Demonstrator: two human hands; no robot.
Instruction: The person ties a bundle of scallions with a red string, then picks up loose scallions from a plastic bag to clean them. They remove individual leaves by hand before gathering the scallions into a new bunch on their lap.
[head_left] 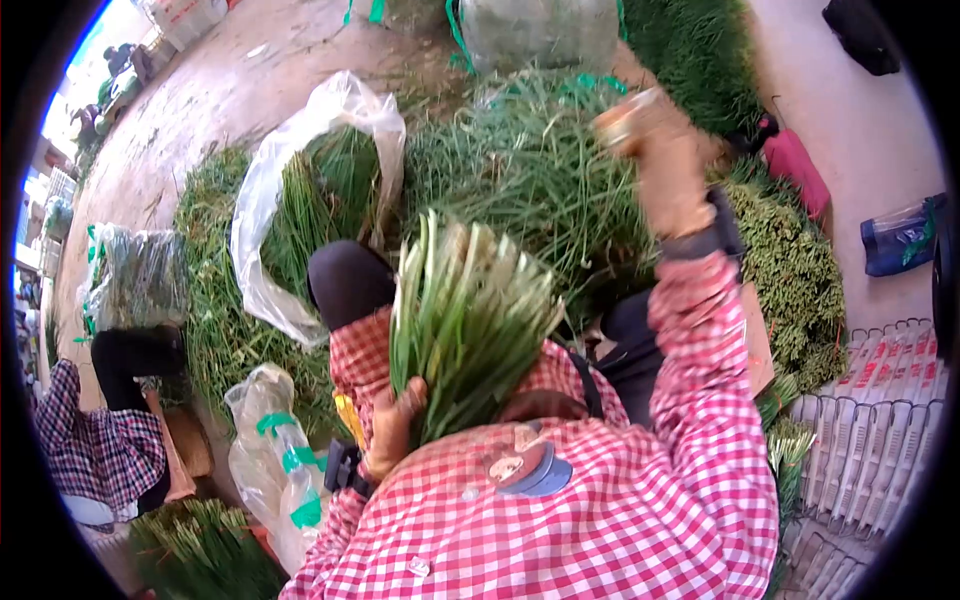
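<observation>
My left hand (398,425) is closed around the lower left side of a thick bunch of garlic chives (465,335). The bunch leans against my front, its paler ends fanned upward. Out to the right, my right hand (655,140) is raised over a wide heap of loose greens (530,160). Motion blurs its fingers; a brownish-white patch shows at their tips, too smeared to name. Beyond my left knee, a clear plastic bag (255,225) stands open with more long green leaves (325,195) inside.
At the left sits another person in a checked shirt (105,430). A wrapped bale (150,270) stands beyond them. Rolled plastic with green tape (285,450) lies by my left side. White plastic crates (870,450) stand at right, near a greenish pile (785,270) and a blue bag (900,240).
</observation>
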